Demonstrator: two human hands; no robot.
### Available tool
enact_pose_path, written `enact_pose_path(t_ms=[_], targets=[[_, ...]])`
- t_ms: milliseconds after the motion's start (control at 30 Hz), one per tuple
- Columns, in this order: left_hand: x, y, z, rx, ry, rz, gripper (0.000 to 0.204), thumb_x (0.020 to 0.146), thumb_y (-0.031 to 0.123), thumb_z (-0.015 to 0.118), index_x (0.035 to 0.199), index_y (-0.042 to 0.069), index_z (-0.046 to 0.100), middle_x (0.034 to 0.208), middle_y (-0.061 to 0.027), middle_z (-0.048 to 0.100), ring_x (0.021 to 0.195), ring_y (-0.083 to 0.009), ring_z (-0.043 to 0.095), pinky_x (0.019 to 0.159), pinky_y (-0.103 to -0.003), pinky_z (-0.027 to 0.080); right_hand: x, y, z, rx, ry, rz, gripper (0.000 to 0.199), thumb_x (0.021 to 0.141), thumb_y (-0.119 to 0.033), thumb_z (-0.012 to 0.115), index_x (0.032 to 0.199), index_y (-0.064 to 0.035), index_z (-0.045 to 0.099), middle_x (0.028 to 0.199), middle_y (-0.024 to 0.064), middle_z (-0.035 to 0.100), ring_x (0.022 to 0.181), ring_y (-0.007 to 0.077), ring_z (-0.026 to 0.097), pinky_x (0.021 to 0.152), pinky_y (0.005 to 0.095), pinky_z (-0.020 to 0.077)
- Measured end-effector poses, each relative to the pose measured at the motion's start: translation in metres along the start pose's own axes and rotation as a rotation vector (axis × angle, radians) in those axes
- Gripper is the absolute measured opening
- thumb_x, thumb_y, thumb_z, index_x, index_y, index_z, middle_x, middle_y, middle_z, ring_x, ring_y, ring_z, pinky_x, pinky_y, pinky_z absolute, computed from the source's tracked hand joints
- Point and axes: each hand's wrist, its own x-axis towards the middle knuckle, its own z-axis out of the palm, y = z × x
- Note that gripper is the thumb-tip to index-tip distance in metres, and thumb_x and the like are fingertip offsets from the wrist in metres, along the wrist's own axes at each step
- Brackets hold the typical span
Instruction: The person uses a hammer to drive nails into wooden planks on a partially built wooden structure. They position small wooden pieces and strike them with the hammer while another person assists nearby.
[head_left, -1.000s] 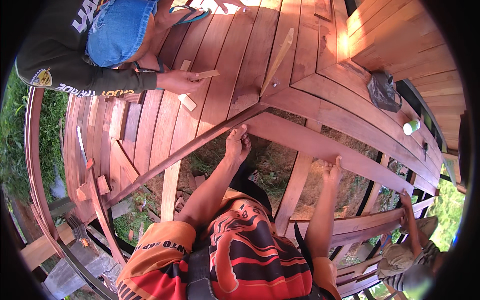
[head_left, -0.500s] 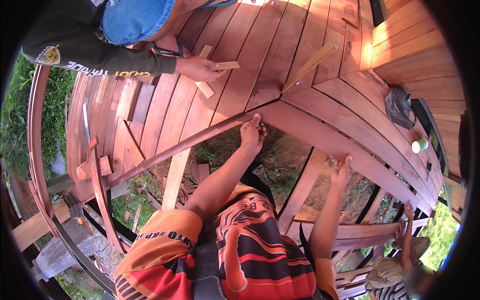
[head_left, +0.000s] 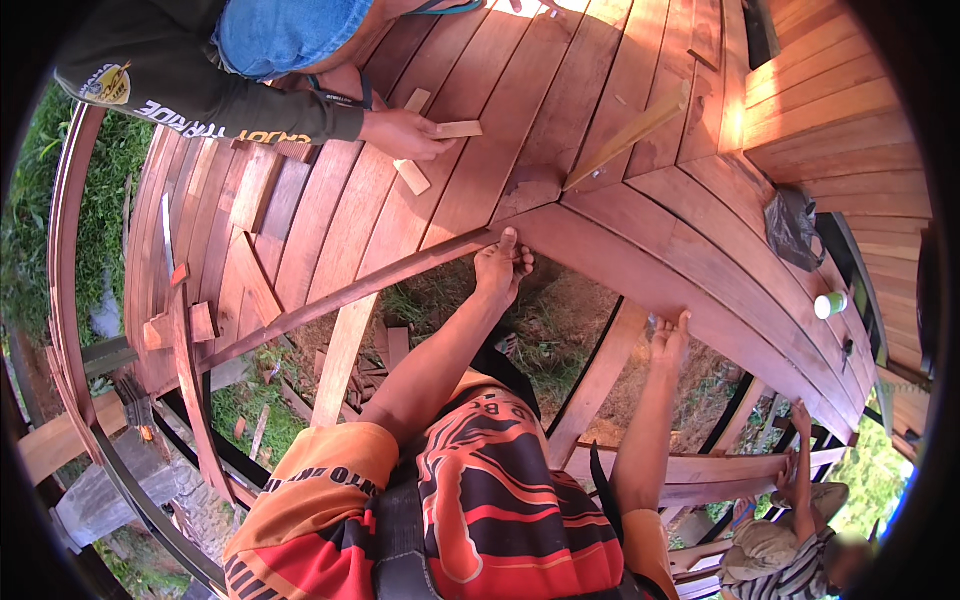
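Left hand [head_left: 503, 266]'s clamped on the plank [head_left: 620, 262] mid-frame; right hand [head_left: 667, 342] touches its edge, can't tell if gripping. Black bag [head_left: 793, 226] and green-white cup [head_left: 830, 305] far right, contents hidden.

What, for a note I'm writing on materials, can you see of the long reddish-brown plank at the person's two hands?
The long plank is a broad, flat, reddish-brown board, apparently wood. Face up, it slants from near the picture's middle down to the right, alongside a neighbouring deck board. The left hand is at its left end, the right hand at its near edge farther along; a co-worker's hand is near the far end. Whether it is fastened cannot be told.
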Motion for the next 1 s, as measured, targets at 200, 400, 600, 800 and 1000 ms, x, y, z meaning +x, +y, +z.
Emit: enact_pose_path(t_ms=[200, 400, 600, 800, 1000], targets=[[-0.001, -0.001, 0.003, 0.009, -0.002, 0.019, 0.030, 0.097, 0.032, 0.069, 0.092, 0.005, 0.059, 0.078, -0.0084, 0.064, 0.065, -0.0197, 0.065, 0.054, -0.030, 0.055, 0.010, -0.001, -0.005, 0.000, -0.031, 0.003, 0.049, 0.095, -0.018, 0.070, 0.135, 0.0019, 0.050, 0.131, 0.0146, 0.060, 0.123, 0.0283, 0.057, 0.108, 0.0459, 0.0478], [-0.004, 0.006, 0.008, 0.043, 0.051, -0.018, 0.031, 0.096, 0.033, 0.071, 0.089, 0.004, 0.061, 0.073, -0.0068, 0.064, 0.060, -0.0180, 0.065, 0.050, -0.030, 0.055, 0.005, -0.008, 0.005, -0.069, 0.049, 0.033, 0.049, 0.096, -0.017, 0.070, 0.136, 0.0015, 0.049, 0.128, 0.0155, 0.060, 0.123, 0.0289, 0.056, 0.109, 0.0466, 0.0474], [-0.012, 0.007, 0.020, 0.048, 0.081, 0.008, 0.033, 0.095, 0.032, 0.072, 0.086, 0.003, 0.061, 0.072, -0.0060, 0.063, 0.057, -0.0162, 0.064, 0.047, -0.029, 0.053, 0.002, -0.016, 0.014, -0.137, 0.182, 0.023, 0.041, 0.097, -0.019, 0.069, 0.131, -0.0022, 0.054, 0.129, 0.0146, 0.059, 0.124, 0.0296, 0.055, 0.109, 0.0503, 0.0474], [-0.012, 0.005, 0.018, 0.030, 0.082, 0.038, 0.033, 0.095, 0.033, 0.072, 0.084, 0.003, 0.061, 0.071, -0.0056, 0.063, 0.057, -0.0152, 0.064, 0.047, -0.029, 0.052, 0.006, -0.016, 0.010, -0.138, 0.184, 0.047, 0.042, 0.096, -0.018, 0.069, 0.131, -0.0016, 0.053, 0.126, 0.0151, 0.060, 0.121, 0.0300, 0.058, 0.106, 0.0493, 0.0499], [-0.009, -0.002, 0.016, 0.006, 0.070, 0.039, 0.033, 0.095, 0.033, 0.072, 0.084, 0.004, 0.062, 0.071, -0.0056, 0.064, 0.057, -0.0153, 0.064, 0.048, -0.029, 0.052, 0.021, -0.012, -0.008, -0.130, 0.114, -0.001, 0.039, 0.097, -0.019, 0.068, 0.128, -0.0003, 0.055, 0.124, 0.0162, 0.061, 0.118, 0.0302, 0.059, 0.104, 0.0504, 0.0512]])
